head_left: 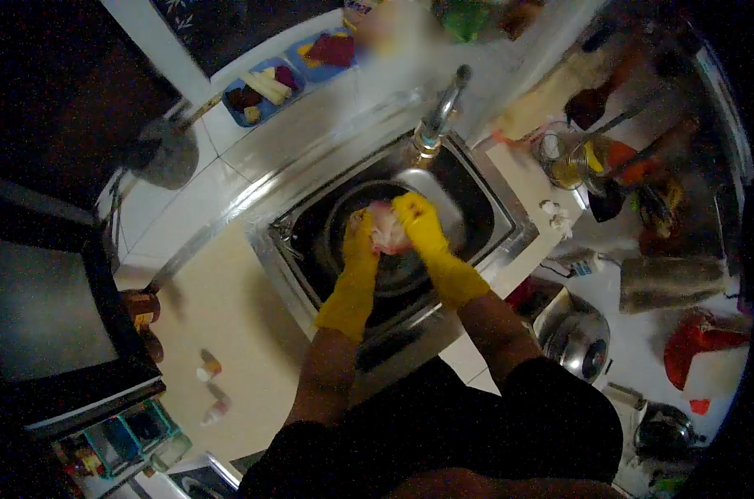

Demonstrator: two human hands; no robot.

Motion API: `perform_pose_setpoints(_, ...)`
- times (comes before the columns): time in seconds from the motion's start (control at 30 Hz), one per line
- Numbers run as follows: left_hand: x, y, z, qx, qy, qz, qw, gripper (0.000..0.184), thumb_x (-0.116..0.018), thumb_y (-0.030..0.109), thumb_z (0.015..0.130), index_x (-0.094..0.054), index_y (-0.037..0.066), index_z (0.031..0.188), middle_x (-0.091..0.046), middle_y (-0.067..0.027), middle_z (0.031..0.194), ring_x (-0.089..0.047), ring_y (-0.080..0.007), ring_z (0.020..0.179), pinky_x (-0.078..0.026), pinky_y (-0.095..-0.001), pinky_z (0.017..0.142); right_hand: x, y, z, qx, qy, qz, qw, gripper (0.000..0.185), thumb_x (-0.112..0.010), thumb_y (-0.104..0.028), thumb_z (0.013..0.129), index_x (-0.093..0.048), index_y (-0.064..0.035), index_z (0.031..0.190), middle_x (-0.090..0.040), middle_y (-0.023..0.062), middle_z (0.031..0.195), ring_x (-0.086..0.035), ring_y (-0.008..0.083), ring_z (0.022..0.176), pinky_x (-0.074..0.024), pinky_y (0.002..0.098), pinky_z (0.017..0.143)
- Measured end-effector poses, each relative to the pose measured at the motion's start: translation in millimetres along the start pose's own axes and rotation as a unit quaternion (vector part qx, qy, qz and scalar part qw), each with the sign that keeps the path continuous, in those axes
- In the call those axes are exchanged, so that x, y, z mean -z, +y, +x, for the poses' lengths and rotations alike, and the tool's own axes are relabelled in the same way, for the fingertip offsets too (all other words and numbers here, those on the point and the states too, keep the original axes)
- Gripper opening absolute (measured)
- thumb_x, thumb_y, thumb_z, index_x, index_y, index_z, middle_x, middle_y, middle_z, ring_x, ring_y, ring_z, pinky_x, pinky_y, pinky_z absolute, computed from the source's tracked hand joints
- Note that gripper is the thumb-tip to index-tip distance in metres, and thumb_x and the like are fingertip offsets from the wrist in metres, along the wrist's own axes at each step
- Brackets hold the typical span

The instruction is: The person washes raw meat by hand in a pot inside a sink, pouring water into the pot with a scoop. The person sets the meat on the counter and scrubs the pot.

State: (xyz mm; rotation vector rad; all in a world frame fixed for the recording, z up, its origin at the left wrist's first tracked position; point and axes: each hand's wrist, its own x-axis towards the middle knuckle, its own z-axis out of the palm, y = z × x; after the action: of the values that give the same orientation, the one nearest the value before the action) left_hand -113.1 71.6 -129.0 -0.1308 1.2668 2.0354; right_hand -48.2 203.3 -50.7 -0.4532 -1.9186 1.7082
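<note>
In the head view, the cream worktop (219, 291) is spread left of the hands, which are framed by the steel sink (468, 212). Beneath them a round bowl (406, 281) is set; beyond them the faucet (435, 125) is mounted. By the yellow-gloved left hand (361, 233) and right hand (414, 218), fingers curled, raw meat (385, 227) is gripped above the bowl; exact fingertip placement cannot be told. The meat could be dropped if slippery. Reach is bounded by the sink's rim; open room is left rightward.

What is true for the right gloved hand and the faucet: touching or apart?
Apart: the head view shows bare sink between the right hand and faucet.
</note>
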Motion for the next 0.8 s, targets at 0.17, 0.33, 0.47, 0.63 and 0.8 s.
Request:
perform_pose_setpoints(0.17, -29, -32, -4, -0.041, 0.07, 0.425, 0.902, 0.052, -0.05, 0.04, 0.091, -0.047, 0.006, 0.13, -0.056, -0.016, 0.124, -0.056, -0.0295, 0.11, -0.047, -0.0386, 0.092, -22, -52, 16, -0.115, -0.065, -0.248, 0.96, 0.013, -0.068, -0.013, 0.076, -0.059, -0.0039, 0.08, -0.063, 0.0107, 0.077, -0.06, 0.0232, 0.069, -0.0476, 0.0336, 0.066)
perform_pose_setpoints(0.33, -49, -10, 0, -0.086, 0.097, 0.581, 0.803, 0.055, -0.047, 0.046, 0.091, -0.049, 0.005, 0.127, -0.059, -0.0191, 0.12, -0.058, -0.0353, 0.105, -0.047, -0.0422, 0.09, -37, -44, -9, 0.033, -0.057, -0.257, 0.964, 0.017, -0.071, -0.017, 0.075, -0.061, -0.0037, 0.081, -0.064, 0.0122, 0.076, -0.062, 0.0249, 0.069, -0.0478, 0.0351, 0.066)
perform_pose_setpoints(0.47, -52, 4, -17, 0.008, 0.067, 0.535, 0.842, 0.053, -0.039, 0.047, 0.096, -0.054, 0.002, 0.12, -0.062, -0.0169, 0.112, -0.061, -0.0358, 0.097, -0.049, -0.0447, 0.085, -8, -22, 40, -0.143, -0.112, -0.339, 0.923, 0.018, -0.071, -0.02, 0.076, -0.064, -0.0044, 0.082, -0.064, 0.0117, 0.077, -0.064, 0.0254, 0.07, -0.0479, 0.0363, 0.068)
perform_pose_setpoints(0.63, -37, -2, -18, -0.032, -0.466, -0.444, 0.764, 0.049, -0.038, 0.044, 0.098, -0.051, 0.005, 0.125, -0.061, -0.0117, 0.114, -0.058, -0.0303, 0.101, -0.048, -0.0387, 0.087, -12, -9, 40, -0.118, -0.119, -0.387, 0.907, 0.03, -0.057, -0.036, 0.086, -0.068, -0.0085, 0.091, -0.067, 0.0126, 0.08, -0.062, 0.0335, 0.074, -0.0487, 0.0411, 0.071)
perform_pose_setpoints(0.8, -28, 25, -23, 0.119, -0.267, -0.268, 0.918, 0.058, -0.044, 0.048, 0.096, -0.043, 0.005, 0.134, -0.049, -0.0153, 0.133, -0.047, -0.0304, 0.122, -0.038, -0.0411, 0.104, 15, 53, 59, -0.148, -0.049, -0.305, 0.94, 0.034, -0.051, -0.033, 0.095, -0.07, -0.0049, 0.087, -0.069, 0.0108, 0.081, -0.066, 0.0237, 0.081, -0.0484, 0.0389, 0.068)
